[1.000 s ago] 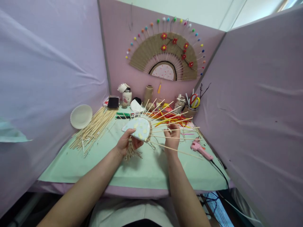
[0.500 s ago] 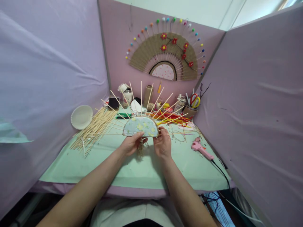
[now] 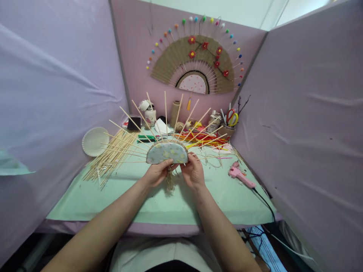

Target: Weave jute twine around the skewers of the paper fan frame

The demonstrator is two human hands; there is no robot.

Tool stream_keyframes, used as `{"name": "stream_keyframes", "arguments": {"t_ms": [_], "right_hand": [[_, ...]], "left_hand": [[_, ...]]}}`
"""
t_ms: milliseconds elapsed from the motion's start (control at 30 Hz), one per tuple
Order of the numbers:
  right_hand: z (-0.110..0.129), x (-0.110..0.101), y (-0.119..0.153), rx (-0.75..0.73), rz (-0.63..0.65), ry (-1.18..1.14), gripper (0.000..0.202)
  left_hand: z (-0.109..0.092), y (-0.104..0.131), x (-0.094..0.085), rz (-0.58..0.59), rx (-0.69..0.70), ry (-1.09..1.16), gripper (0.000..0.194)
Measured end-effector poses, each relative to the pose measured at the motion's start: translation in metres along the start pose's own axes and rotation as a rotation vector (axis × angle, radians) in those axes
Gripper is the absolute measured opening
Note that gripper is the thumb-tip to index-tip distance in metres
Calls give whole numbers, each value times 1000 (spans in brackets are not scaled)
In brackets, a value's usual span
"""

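Both hands hold a half-round fan frame (image 3: 167,153) above the table. Its base is covered in pale blue cloth with yellowish flowers, and thin wooden sticks (image 3: 166,113) spread out from the curved edge like rays. My left hand (image 3: 159,172) grips the straight lower edge, thumb on the front. At the lower right corner, my right hand (image 3: 194,172) is closed round the edge, its fingers partly behind the base. A frayed twine tassel (image 3: 169,182) hangs below the base between my hands.
Loose sticks (image 3: 110,160) and a white plate (image 3: 95,141) lie left. A pink glue gun (image 3: 241,175) with a cord rests right. Red and yellow strips (image 3: 198,138), jars and a pot with scissors (image 3: 231,118) stand behind. A finished fan (image 3: 195,60) hangs on the back panel.
The fan frame has tilted slightly, so its sticks have shifted in view and the cloth looks duller. Both hands keep their hold. The whole view has moved a little.
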State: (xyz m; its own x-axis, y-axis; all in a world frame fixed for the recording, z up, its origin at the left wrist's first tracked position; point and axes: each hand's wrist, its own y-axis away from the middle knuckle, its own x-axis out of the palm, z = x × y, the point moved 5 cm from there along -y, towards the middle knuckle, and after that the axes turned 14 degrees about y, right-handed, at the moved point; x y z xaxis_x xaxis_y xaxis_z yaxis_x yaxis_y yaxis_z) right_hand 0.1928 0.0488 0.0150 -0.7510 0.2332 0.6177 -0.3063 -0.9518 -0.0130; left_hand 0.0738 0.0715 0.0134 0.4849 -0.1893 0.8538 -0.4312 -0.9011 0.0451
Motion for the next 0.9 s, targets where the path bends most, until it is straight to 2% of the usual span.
{"name": "stream_keyframes", "arguments": {"t_ms": [133,233,367,500,633,767,833,900], "right_hand": [[10,4,4,-68,19,24,23],[15,4,1,-96,45,29,15],[13,1,-5,-100,22,30,8],[7,-1,-7,-63,-5,38,13],[9,4,-1,-69,42,7,20],[12,10,3,-121,119,162,36],[12,11,2,-171,132,291,32],[14,9,-1,-239,89,390,26]], "left_hand": [[-2,-2,-1,-28,2,44,46],[0,-2,-4,-41,-40,47,46],[5,0,-4,-25,-88,26,49],[8,0,-3,4,-99,7,49],[7,-2,-5,-39,-113,42,47],[4,-7,-5,-93,-87,111,46],[3,-13,-2,-85,-85,130,45],[5,-21,5,-42,-124,123,37]]}}
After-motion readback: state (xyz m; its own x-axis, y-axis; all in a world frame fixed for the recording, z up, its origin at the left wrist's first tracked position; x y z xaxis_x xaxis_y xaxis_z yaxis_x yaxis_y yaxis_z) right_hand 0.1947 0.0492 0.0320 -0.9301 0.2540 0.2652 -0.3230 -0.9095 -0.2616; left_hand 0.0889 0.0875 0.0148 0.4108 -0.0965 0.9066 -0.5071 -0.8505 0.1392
